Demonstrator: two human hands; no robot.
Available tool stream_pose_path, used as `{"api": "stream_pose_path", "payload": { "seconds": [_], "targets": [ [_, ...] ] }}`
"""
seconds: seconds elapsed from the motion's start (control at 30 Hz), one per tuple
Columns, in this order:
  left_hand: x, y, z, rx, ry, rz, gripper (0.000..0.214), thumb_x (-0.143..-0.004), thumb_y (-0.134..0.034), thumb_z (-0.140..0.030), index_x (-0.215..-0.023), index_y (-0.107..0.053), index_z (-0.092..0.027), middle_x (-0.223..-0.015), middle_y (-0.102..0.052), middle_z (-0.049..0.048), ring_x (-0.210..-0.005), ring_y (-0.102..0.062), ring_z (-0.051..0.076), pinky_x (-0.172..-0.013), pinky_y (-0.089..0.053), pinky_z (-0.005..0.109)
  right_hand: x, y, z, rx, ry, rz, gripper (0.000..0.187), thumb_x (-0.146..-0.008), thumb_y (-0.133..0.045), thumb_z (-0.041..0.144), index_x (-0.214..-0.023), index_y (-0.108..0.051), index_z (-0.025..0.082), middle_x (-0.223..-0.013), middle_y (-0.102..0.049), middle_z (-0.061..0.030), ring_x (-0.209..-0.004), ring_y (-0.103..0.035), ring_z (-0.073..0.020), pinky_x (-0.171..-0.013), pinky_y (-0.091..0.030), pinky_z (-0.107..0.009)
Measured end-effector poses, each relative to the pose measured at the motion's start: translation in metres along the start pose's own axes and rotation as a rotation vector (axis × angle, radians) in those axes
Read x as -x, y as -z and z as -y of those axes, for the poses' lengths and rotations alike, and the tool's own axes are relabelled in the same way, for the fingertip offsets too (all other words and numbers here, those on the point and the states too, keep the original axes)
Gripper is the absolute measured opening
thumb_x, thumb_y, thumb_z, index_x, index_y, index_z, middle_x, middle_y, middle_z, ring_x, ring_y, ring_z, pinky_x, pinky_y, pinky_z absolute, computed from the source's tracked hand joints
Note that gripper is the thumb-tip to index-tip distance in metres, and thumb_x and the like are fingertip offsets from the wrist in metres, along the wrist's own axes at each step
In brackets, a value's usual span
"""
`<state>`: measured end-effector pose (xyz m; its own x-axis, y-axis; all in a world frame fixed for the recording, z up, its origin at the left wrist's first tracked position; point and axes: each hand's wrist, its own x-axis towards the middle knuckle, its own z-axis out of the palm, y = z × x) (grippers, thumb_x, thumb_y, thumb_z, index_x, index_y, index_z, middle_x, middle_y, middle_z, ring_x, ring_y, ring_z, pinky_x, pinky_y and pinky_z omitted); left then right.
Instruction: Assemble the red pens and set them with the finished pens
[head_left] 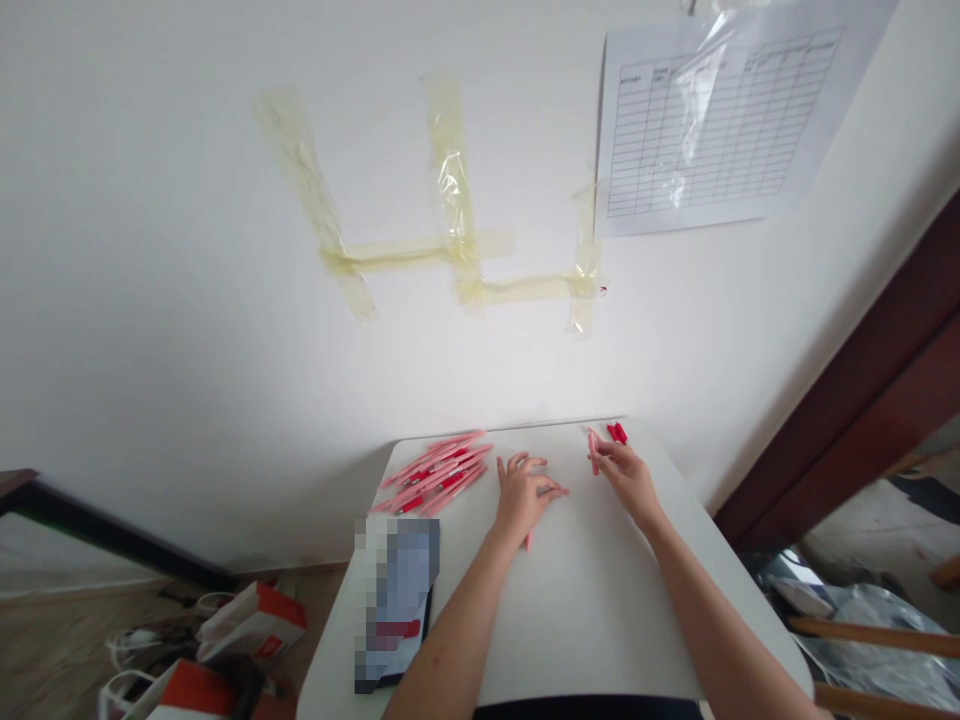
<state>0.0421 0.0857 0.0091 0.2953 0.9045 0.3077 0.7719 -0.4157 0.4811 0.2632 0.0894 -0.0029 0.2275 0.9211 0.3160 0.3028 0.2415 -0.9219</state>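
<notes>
My right hand [626,478] pinches a slim pink pen [593,452] near the back right of the white table. To its left, my left hand [521,492] has thumb and index finger together at a small pink piece [565,491]; the other fingers are spread. A pink stick-like part [527,541] shows beneath my left wrist, mostly covered. A pile of pink and red pens [435,473] lies left of my left hand. Just behind my right hand are short red pen parts [617,433].
A phone [405,590], partly blurred, lies on the white table [592,620] at the left. The wall [187,300] stands behind, with yellowed tape and a printed sheet [712,120]. Red and white bags [255,620] are on the floor at left; a wooden chair [877,635] is at right.
</notes>
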Motion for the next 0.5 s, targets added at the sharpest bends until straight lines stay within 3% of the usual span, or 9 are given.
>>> {"api": "stream_pose_path", "payload": {
  "seconds": [0.17, 0.33, 0.5],
  "targets": [
    [0.001, -0.003, 0.004, -0.021, 0.087, -0.097, 0.005, -0.083, -0.076, -0.035, -0.081, -0.078, -0.031, -0.121, -0.069, -0.0004, -0.131, -0.048, 0.029, -0.120, -0.015, 0.068, 0.009, -0.015, 0.009, 0.042, 0.052, 0.137, 0.037, -0.081, -0.067, 0.059, -0.092, -0.074, 0.025, -0.098, -0.076, -0.0057, -0.099, -0.067, -0.0283, -0.094, -0.049, -0.046],
    [0.000, -0.006, 0.007, -0.032, 0.132, -0.146, 0.011, -0.080, -0.078, -0.039, -0.087, -0.078, -0.030, -0.122, -0.067, 0.0027, -0.128, -0.049, 0.029, -0.119, -0.021, 0.064, 0.014, -0.022, 0.009, 0.011, 0.034, 0.164, 0.040, -0.081, -0.068, 0.054, -0.105, -0.068, 0.021, -0.097, -0.076, -0.0071, -0.097, -0.069, -0.0263, -0.092, -0.051, -0.043],
    [0.001, -0.005, 0.007, -0.053, 0.137, -0.161, 0.019, -0.079, -0.078, -0.043, -0.089, -0.077, -0.027, -0.122, -0.066, 0.0049, -0.127, -0.049, 0.029, -0.118, -0.026, 0.059, 0.014, -0.022, 0.010, 0.049, 0.005, 0.160, 0.037, -0.082, -0.067, 0.051, -0.106, -0.067, 0.022, -0.095, -0.076, -0.0057, -0.093, -0.069, -0.0250, -0.085, -0.051, -0.039]
  ]
}}
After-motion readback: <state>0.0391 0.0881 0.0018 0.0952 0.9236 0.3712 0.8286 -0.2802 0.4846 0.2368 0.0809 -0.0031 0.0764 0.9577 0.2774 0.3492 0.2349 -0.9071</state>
